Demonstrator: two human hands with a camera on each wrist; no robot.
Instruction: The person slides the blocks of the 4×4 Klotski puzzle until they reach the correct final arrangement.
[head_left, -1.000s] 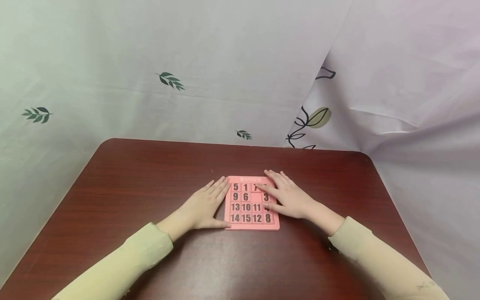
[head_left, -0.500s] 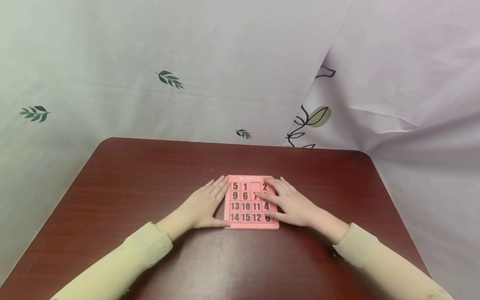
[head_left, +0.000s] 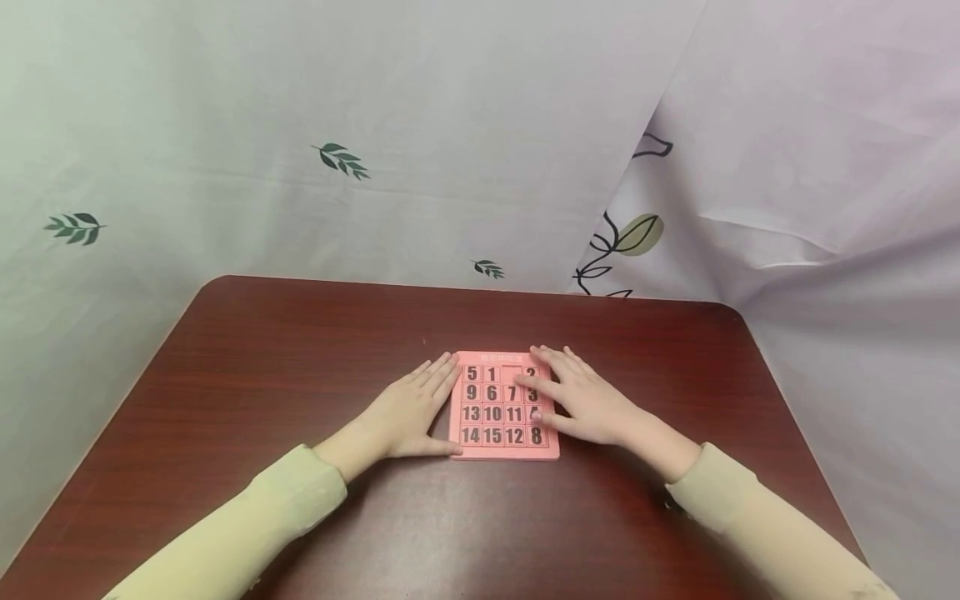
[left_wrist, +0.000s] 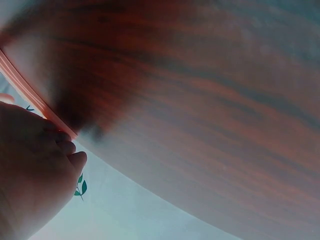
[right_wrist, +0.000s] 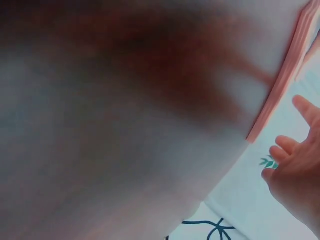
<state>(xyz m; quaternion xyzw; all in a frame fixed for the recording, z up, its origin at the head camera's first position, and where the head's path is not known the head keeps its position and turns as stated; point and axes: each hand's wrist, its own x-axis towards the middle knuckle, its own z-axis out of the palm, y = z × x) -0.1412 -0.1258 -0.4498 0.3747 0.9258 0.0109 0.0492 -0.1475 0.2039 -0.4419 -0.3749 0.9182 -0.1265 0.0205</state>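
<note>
A pink number slide puzzle [head_left: 491, 452] lies flat on the table, its black-numbered tiles in a grid. The gap is in the top row, between tile 1 [head_left: 491, 374] and tile 2. Below that gap sits tile 7 [head_left: 512, 394]. My left hand [head_left: 401, 417] rests along the puzzle's left edge, fingers straight, thumb at the near left corner. Over the right side spreads my right hand [head_left: 588, 404], index fingertip by the gap and thumb by tile 4. Whether those fingertips touch the tiles I cannot tell. Each wrist view shows the puzzle's side edge [left_wrist: 37, 102] and part of a hand.
The dark red-brown wooden table [head_left: 300, 333] has rounded far corners. Behind it hangs a pale curtain [head_left: 420, 100] with leaf prints, meeting another fabric sheet [head_left: 825, 167] at the right.
Tile 7 has slid from the top row one place toward me, so the gap is now above it. My right hand moved nearer with it, then slightly back away. The left hand stayed.
</note>
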